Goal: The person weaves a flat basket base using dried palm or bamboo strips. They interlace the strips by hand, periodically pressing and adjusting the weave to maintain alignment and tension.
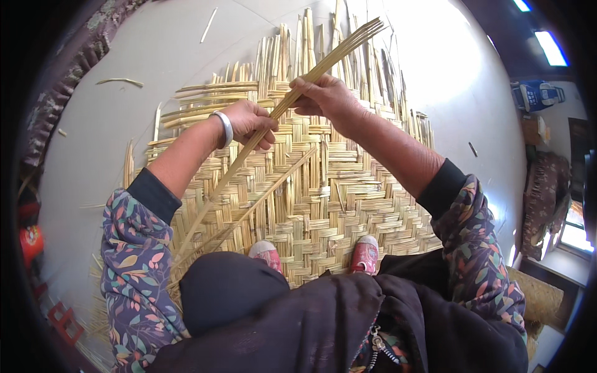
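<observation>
Straw-yellow in colour: a strip bundle, held obliquely above a woven mat. Runs from lower left, near the dark-clothed left knee, to upper right, and ends there in several parted strands. Grasped partway along by the left hand, with fingers bent around the strands. Grasped again higher up by the right hand, pinched between thumb and fingers. Worn at the left wrist: a pale metal bangle. Spread beneath both hands: the mat, patterned in blocks of crossing bands, with unwoven ends projecting at the far edge and at the far left. Laid slantwise over the weave, below the bundle: a loose strip. Seen at the near part of the mat: two pink-red shoes with pale toes, set apart. Scattered on the pale floor beyond: short stray pieces. Visible at either side: floral sleeves with dark cuffs.
</observation>
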`<control>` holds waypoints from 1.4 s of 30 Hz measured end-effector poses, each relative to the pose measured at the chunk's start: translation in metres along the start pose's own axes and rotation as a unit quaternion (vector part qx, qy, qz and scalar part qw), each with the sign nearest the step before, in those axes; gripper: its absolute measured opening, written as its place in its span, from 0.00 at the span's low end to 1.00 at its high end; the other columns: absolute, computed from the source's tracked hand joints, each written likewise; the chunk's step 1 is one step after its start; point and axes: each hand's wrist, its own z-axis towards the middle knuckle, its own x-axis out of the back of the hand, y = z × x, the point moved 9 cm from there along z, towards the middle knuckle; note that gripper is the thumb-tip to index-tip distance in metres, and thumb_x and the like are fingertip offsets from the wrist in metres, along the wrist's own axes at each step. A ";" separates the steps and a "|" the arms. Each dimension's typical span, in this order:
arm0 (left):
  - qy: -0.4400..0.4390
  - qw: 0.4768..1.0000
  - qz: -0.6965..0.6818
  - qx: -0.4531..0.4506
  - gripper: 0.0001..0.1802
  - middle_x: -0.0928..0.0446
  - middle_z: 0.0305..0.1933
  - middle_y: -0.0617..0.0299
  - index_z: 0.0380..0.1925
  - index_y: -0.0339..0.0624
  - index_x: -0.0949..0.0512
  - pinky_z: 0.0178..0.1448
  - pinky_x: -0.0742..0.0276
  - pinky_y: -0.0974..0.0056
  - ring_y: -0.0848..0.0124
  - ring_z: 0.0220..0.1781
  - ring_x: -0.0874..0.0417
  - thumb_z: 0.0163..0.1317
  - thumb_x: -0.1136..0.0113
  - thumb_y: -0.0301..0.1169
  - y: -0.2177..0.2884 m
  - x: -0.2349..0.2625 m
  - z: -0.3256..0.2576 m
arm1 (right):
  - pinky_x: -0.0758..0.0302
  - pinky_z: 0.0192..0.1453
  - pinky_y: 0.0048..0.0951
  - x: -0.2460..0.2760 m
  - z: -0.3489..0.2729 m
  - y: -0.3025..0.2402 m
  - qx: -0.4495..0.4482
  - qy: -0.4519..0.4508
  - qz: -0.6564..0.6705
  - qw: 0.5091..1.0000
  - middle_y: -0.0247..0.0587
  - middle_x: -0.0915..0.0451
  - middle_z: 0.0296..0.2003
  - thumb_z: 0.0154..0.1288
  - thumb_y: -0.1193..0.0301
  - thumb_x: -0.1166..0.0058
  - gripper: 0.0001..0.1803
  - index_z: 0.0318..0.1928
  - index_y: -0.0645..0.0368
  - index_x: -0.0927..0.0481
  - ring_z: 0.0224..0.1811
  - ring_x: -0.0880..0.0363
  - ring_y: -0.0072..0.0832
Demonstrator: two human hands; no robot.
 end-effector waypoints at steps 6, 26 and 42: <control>-0.062 0.996 0.033 -0.048 0.13 0.19 0.29 0.59 0.35 0.41 0.22 0.37 0.19 0.69 0.71 0.31 0.15 0.58 0.39 0.40 0.017 -0.009 0.010 | 0.20 0.48 0.30 0.050 -0.018 -0.038 0.039 0.069 -0.012 0.997 0.48 0.22 0.40 0.67 0.64 0.51 0.16 0.46 0.66 0.29 0.43 0.19 0.33; 0.133 0.962 0.011 -0.239 0.11 0.21 0.26 0.59 0.33 0.37 0.24 0.27 0.21 0.72 0.73 0.24 0.18 0.63 0.46 0.35 0.086 0.037 -0.007 | 0.21 0.50 0.32 0.048 0.025 -0.064 0.025 -0.027 -0.177 0.984 0.52 0.21 0.40 0.67 0.50 0.57 0.29 0.47 0.68 0.28 0.43 0.19 0.34; 0.254 0.952 -0.034 -0.165 0.10 0.21 0.31 0.52 0.36 0.31 0.28 0.26 0.20 0.69 0.69 0.26 0.18 0.63 0.52 0.29 0.102 0.058 0.005 | 0.21 0.49 0.29 0.175 -0.008 0.019 -0.071 0.003 -0.180 0.981 0.48 0.23 0.43 0.69 0.63 0.56 0.21 0.52 0.68 0.30 0.43 0.21 0.29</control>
